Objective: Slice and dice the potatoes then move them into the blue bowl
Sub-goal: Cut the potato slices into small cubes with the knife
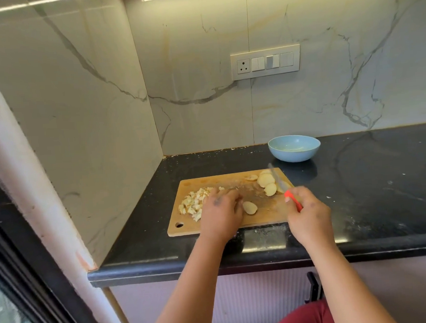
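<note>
Black bench [358, 190], speckled w/ white flecks, set in a corner of marble-look wall panels [223, 23] w/ grey veins. White switch plate [265, 62] on back wall: one socket, several rockers. Below bench edge, pale ribbed cabinet front [253, 301] w/ black handle [314, 287].

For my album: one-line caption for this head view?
Right hand holding red-handled knife, left hand on wooden board.
</note>
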`<state>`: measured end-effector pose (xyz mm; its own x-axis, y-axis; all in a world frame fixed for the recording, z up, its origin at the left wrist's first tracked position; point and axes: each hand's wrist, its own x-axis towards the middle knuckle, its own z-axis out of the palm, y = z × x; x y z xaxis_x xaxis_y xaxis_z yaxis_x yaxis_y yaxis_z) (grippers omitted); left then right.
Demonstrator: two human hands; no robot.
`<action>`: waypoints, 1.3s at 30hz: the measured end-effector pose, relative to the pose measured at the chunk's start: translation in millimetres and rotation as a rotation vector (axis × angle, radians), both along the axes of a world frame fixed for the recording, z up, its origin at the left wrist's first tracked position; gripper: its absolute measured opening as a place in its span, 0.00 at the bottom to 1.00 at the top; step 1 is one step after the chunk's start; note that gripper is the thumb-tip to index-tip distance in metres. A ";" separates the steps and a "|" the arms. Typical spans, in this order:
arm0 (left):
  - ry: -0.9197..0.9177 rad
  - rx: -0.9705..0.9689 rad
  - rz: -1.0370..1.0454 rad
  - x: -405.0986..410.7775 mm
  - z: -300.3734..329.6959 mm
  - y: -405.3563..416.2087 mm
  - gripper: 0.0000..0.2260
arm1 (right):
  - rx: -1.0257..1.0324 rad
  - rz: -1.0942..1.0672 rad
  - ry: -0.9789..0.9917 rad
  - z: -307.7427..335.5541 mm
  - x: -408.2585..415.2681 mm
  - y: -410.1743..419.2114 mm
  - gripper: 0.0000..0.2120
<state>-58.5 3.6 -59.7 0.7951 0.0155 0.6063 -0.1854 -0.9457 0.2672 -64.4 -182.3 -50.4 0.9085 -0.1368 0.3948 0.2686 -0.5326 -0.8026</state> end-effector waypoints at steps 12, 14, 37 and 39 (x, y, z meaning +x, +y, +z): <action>0.129 0.051 -0.042 -21.4 -15.7 -5.4 0.18 | -0.488 0.081 0.202 40.4 -47.5 11.8 0.06; 0.150 0.083 -0.018 -20.8 -16.1 -4.8 0.21 | -0.569 0.063 0.272 47.0 -47.7 20.9 0.08; 0.187 -0.036 -0.013 -33.3 -7.6 -7.8 0.14 | -0.548 0.096 0.074 34.8 -57.8 11.9 0.06; 0.176 -0.035 -0.008 -33.7 -7.4 -8.2 0.15 | -0.615 0.077 0.119 28.7 -56.8 20.1 0.07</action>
<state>-92.3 -4.6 -67.1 0.8891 0.0272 0.4568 -0.1405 -0.9338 0.3290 -121.2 -162.1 -21.7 0.9491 0.1510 0.2763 0.2528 -0.8886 -0.3827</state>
